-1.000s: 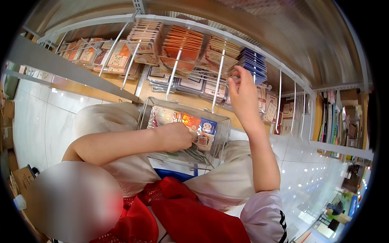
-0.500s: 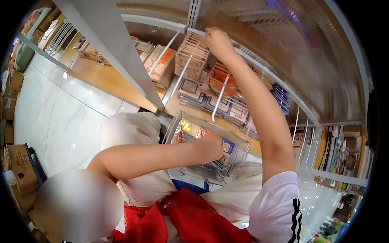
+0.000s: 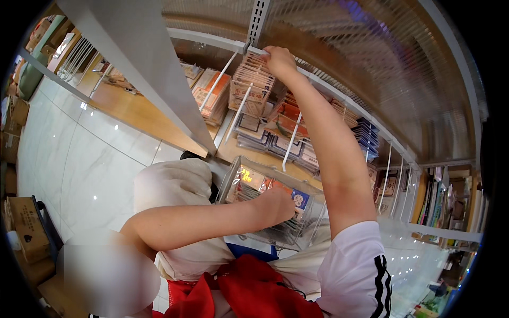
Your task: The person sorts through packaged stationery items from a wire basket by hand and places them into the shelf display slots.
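My left hand (image 3: 277,205) rests inside a clear plastic box (image 3: 233,177) on my lap, fingers closed around flat card packets (image 3: 297,199) that stand in it. My right hand (image 3: 278,59) is stretched far up to the end of a white display hook (image 3: 225,74). There it pinches the top of a stack of card packets (image 3: 249,90) hanging on that hook. My right arm, in a white sleeve with black stripes, crosses the shelf front.
More white hooks (image 3: 291,140) carry hanging packets in orange, white and blue (image 3: 366,135). A white shelf beam (image 3: 143,79) runs diagonally overhead. A wooden ledge (image 3: 127,106) and pale tiled floor (image 3: 79,164) lie left. Cardboard boxes (image 3: 26,228) stand at far left. Red cloth (image 3: 249,291) covers my lap.
My right hand has risen from the middle hooks to the upper hook's end. The view has tilted upward. My left hand has stayed in the clear box.
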The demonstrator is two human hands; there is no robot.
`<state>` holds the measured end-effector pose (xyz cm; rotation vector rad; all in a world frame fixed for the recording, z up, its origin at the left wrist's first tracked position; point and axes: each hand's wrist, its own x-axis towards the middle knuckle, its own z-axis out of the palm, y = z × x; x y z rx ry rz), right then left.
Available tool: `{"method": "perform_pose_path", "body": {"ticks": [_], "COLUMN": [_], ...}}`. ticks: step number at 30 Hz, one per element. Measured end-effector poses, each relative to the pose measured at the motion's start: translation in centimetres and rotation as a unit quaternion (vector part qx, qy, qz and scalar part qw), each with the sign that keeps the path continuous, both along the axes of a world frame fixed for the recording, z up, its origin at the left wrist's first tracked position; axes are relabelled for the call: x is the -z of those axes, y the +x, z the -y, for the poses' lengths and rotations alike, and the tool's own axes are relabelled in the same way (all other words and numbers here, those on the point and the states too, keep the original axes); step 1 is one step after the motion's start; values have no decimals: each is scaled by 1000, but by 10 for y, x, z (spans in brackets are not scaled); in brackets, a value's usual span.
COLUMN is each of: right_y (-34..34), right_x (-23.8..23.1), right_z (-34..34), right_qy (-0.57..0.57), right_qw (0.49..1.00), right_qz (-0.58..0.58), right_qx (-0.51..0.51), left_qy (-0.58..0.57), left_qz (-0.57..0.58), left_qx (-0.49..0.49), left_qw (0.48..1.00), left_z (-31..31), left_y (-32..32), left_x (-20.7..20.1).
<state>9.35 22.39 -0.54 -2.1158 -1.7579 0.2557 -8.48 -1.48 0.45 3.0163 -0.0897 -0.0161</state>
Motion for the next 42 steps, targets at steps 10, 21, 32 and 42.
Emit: {"method": "perform_pose_path", "body": {"ticks": [10,21,32,42], "right_y": [-3,92,101,91], "right_x": [7,-24,7,13], "right_z": [-7,54,86,78], "right_qy": [-32,-63,60,105], "right_qw": [999,994,998,994], "right_qz": [-9,70,17,25], "right_qx": [-17,-46,-24,-23], "left_qy": [6,-62,-11,-41], "left_qz": [4,-29,-68,-127], "left_qx": [9,12,-13,-36], "left_qw": [1000,998,998,990], "left_z": [-4,-9,-16,-32], "left_y": [10,16,23,24], "left_x": [-4,4,-10,-16]}}
